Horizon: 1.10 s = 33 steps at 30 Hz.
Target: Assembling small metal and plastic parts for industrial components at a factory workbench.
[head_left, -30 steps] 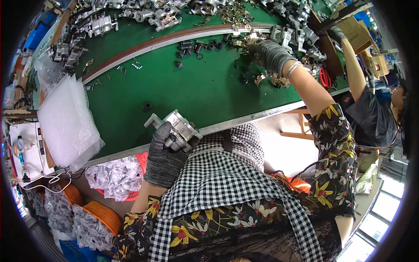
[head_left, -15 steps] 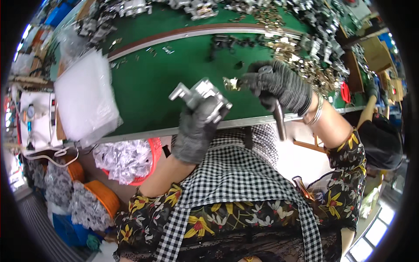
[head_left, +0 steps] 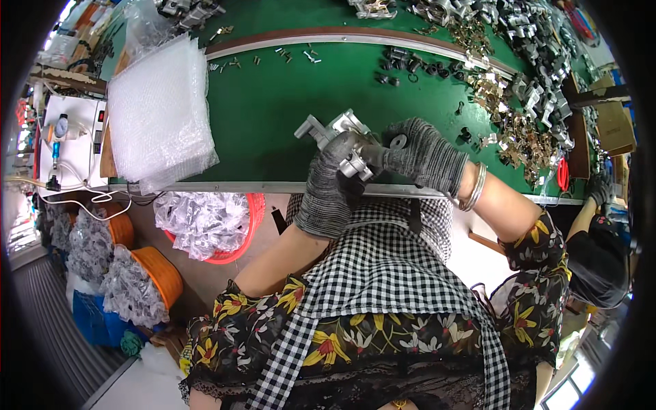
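Observation:
My left hand [head_left: 326,188], in a grey and black striped glove, is wrapped round a silver metal casting [head_left: 348,124] with a protruding arm, held above the near edge of the green table. My right hand [head_left: 427,156], gloved alike, is closed and presses against the casting's right side. In its grip is a metal rod-shaped tool [head_left: 398,141]; just a round end shows and the fingers hide the rest. The small brass-coloured piece seen earlier at the right fingertips cannot be made out now.
Bubble-wrap sheets [head_left: 160,113] are stacked at left on the green table [head_left: 266,102]. Brass-coloured pieces [head_left: 523,140], silver castings [head_left: 547,96] and black parts [head_left: 410,63] lie right. Below left stands a red basket [head_left: 256,212] of bagged parts. Another person [head_left: 598,263] works far right.
My right hand has moved left and down onto the casting, its tool tilting out of sight. The left hand has shifted slightly right in the picture with the casting. The view has turned somewhat.

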Tool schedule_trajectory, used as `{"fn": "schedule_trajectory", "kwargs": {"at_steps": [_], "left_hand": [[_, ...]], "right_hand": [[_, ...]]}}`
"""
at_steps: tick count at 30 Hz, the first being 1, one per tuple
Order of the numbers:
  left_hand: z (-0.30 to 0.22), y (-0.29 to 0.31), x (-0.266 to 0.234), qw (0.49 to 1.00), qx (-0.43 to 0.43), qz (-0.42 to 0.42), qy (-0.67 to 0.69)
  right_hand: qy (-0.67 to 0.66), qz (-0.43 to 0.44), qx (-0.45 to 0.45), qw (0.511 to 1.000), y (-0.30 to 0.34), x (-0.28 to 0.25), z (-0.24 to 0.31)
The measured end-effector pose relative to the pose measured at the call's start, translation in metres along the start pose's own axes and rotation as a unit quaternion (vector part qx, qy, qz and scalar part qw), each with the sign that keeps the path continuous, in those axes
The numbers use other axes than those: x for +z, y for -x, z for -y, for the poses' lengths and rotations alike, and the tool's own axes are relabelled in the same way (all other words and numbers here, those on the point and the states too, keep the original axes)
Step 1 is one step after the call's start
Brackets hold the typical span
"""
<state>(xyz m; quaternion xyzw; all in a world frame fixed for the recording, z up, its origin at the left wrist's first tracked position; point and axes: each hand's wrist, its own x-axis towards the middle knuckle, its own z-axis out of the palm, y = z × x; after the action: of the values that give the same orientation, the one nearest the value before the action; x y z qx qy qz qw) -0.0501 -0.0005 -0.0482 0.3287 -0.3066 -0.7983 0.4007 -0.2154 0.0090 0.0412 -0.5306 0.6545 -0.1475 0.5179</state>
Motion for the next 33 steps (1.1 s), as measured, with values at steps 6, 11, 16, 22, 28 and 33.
{"fn": "schedule_trajectory", "kwargs": {"at_steps": [6,11,16,22,28,33], "left_hand": [[-0.035,0.004,0.009,0.96,-0.143,0.019,0.24],[-0.029,0.004,0.009,0.98,-0.143,0.002,-0.14],[-0.03,0.004,0.0,0.961,0.036,0.191,-0.196],[-0.039,0.01,0.013,0.967,-0.245,-0.029,0.056],[-0.048,0.007,0.003,0.951,-0.291,-0.054,0.086],[-0.053,0.021,-0.001,0.946,-0.309,-0.049,0.089]], "right_hand": [[0.135,-0.107,-0.135,0.976,0.009,-0.017,0.014],[0.306,-0.173,-0.393,0.85,-0.011,-0.009,0.006],[0.331,-0.067,-0.285,0.897,-0.018,-0.008,0.014],[0.317,0.025,-0.277,0.907,-0.025,-0.021,0.011],[0.087,0.074,-0.326,0.939,-0.028,-0.023,0.007],[0.271,0.12,-0.222,0.929,-0.03,-0.012,0.024]]}}
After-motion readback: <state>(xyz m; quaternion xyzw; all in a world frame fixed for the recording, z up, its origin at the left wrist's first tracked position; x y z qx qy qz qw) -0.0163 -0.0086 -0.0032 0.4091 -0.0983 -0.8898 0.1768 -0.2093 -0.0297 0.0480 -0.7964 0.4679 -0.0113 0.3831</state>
